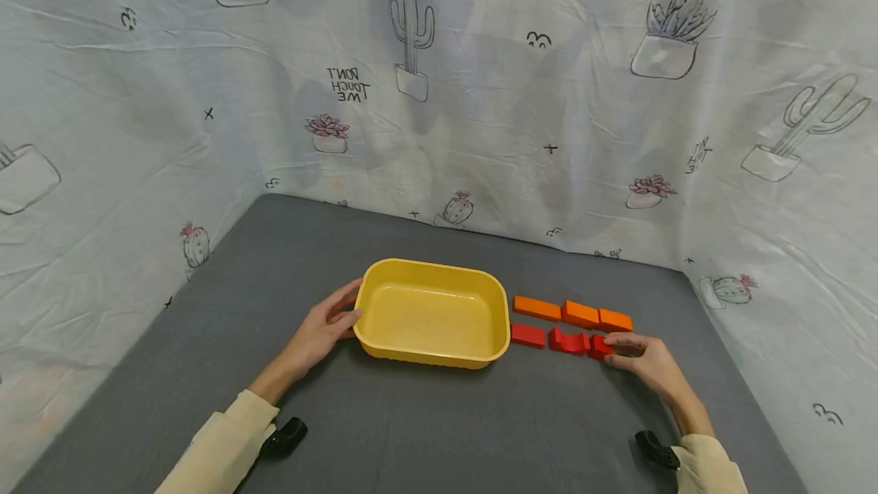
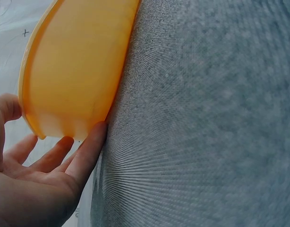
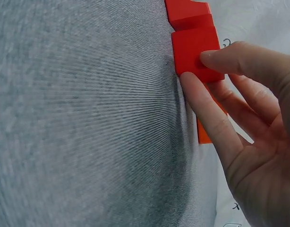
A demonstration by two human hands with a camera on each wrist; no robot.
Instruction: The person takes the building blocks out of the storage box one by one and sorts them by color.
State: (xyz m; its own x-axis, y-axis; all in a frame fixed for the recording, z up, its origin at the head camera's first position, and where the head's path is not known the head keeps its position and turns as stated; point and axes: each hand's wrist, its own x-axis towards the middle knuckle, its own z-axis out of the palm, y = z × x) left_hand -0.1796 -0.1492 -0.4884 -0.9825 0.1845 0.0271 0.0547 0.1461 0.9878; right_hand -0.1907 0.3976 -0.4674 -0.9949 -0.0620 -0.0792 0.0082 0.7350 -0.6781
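A yellow plastic tub (image 1: pixel 430 357) stands on the grey surface. My left hand (image 1: pixel 325 326) is at its left end, with extended fingers against the outer wall and the thumb by the rim, as the left wrist view also shows. To the tub's right lies a row of red blocks: a flat rectangular one (image 1: pixel 528 335), one with a curved notch (image 1: pixel 569 341), and a small red block (image 3: pixel 194 49) at the right end. My right hand (image 1: pixel 645 360) pinches that small block between thumb and fingers, beside the notched one.
Behind the red row runs a row of orange blocks, left (image 1: pixel 537 308), middle (image 1: pixel 581 315) and right (image 1: pixel 615 320). The grey cloth-covered table (image 1: pixel 439 425) is bounded at the back and sides by a white curtain (image 1: pixel 480 113) printed with cacti.
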